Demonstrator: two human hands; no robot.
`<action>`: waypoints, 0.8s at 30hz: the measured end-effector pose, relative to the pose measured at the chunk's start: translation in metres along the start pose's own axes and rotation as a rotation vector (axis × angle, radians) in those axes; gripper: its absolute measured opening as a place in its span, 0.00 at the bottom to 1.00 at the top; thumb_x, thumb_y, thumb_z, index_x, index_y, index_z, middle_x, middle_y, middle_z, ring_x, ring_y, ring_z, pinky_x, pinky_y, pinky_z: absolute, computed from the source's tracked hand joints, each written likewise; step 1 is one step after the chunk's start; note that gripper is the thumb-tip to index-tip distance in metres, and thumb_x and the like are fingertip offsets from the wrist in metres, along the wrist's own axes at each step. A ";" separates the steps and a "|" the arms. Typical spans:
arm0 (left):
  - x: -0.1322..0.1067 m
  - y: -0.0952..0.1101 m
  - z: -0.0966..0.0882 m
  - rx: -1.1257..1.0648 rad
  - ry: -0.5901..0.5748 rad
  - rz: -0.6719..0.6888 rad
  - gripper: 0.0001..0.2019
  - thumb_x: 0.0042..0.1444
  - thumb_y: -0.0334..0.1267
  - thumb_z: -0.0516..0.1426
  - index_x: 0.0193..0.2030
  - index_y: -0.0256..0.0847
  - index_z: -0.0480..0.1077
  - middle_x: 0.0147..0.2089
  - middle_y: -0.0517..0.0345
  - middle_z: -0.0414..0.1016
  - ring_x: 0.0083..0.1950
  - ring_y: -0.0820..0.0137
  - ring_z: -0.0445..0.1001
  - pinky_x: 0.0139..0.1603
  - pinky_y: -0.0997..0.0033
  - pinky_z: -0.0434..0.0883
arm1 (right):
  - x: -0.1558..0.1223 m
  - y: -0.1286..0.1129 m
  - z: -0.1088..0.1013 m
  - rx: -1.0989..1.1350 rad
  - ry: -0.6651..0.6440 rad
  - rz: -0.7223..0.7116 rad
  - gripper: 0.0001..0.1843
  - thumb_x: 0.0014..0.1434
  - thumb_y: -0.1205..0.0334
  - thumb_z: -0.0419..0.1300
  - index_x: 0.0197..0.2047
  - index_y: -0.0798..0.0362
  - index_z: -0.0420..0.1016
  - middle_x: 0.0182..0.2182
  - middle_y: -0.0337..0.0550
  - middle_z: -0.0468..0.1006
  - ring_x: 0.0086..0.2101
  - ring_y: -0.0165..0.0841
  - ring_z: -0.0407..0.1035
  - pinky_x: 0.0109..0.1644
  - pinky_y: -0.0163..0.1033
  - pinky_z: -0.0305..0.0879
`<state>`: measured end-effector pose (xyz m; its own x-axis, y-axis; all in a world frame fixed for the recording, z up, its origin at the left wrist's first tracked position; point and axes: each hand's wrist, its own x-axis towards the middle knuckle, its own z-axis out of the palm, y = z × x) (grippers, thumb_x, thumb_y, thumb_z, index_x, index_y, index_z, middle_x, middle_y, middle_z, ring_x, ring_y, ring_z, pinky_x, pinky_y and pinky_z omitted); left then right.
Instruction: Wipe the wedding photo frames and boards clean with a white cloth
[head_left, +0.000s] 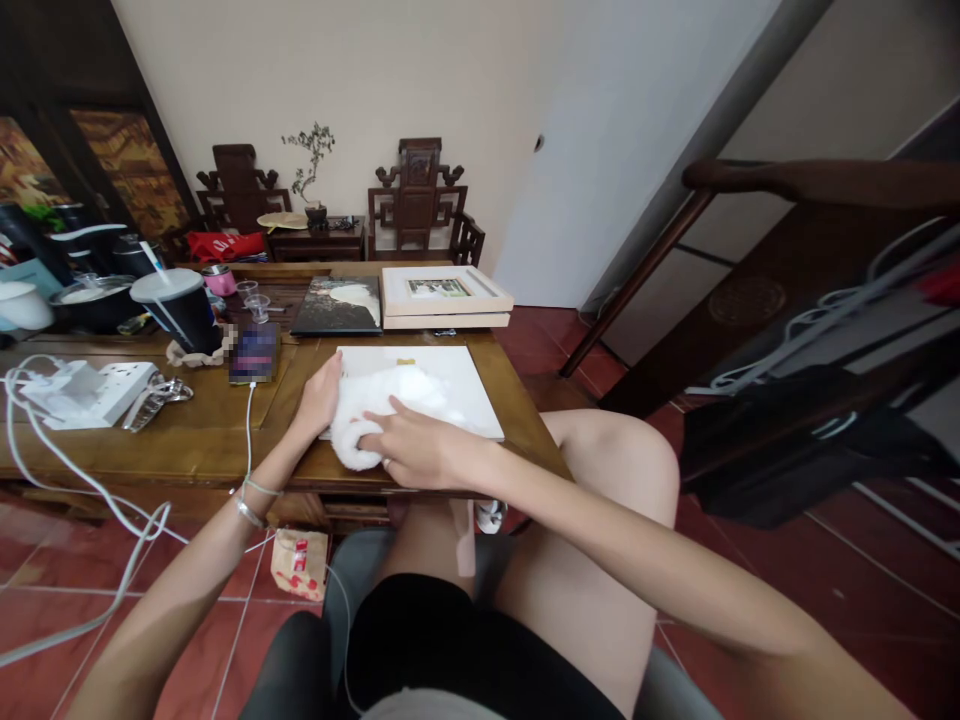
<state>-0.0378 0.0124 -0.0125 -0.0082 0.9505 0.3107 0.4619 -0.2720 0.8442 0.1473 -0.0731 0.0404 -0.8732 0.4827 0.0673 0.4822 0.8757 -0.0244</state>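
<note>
A flat white board [480, 405] with a small gold-coloured piece near its far edge lies on the wooden table. A fluffy white cloth [358, 440] is bunched on the board's left part, its near end curled over the front edge. My right hand [416, 445] presses on the cloth, with fingers closed into it and partly sunk from sight. Along the board's left edge, my left hand [322, 395] grips the side, its thumb hidden.
Behind the board lie a dark picture panel [337, 305] and stacked pale picture frames [448, 295]. To the left are a phone [254, 353] on a charging cable, a black cup with a straw [180, 310] and a white power strip [101, 392]. The table [525, 430] ends near my knees.
</note>
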 end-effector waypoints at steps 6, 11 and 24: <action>-0.009 0.001 0.003 0.304 -0.182 0.216 0.25 0.65 0.42 0.44 0.63 0.31 0.64 0.69 0.45 0.60 0.71 0.62 0.55 0.72 0.58 0.51 | -0.006 0.033 -0.031 0.014 -0.083 0.304 0.19 0.57 0.74 0.50 0.49 0.58 0.74 0.38 0.53 0.80 0.45 0.45 0.72 0.57 0.49 0.57; -0.007 0.000 0.003 0.419 -0.245 0.245 0.23 0.61 0.38 0.46 0.60 0.34 0.68 0.67 0.48 0.64 0.70 0.59 0.59 0.71 0.54 0.54 | 0.044 0.070 -0.035 0.107 0.000 0.456 0.22 0.57 0.75 0.48 0.51 0.60 0.74 0.49 0.56 0.78 0.49 0.45 0.71 0.52 0.40 0.59; -0.008 0.003 -0.001 0.438 -0.216 0.237 0.22 0.59 0.34 0.47 0.57 0.31 0.71 0.65 0.47 0.67 0.68 0.61 0.62 0.71 0.59 0.55 | 0.050 0.157 0.002 0.192 0.146 0.509 0.24 0.55 0.70 0.50 0.53 0.61 0.75 0.54 0.54 0.76 0.51 0.47 0.69 0.54 0.41 0.60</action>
<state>-0.0368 0.0038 -0.0119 0.3023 0.8923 0.3351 0.7557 -0.4387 0.4863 0.1789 0.0889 0.0377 -0.5083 0.8503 0.1365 0.8067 0.5257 -0.2699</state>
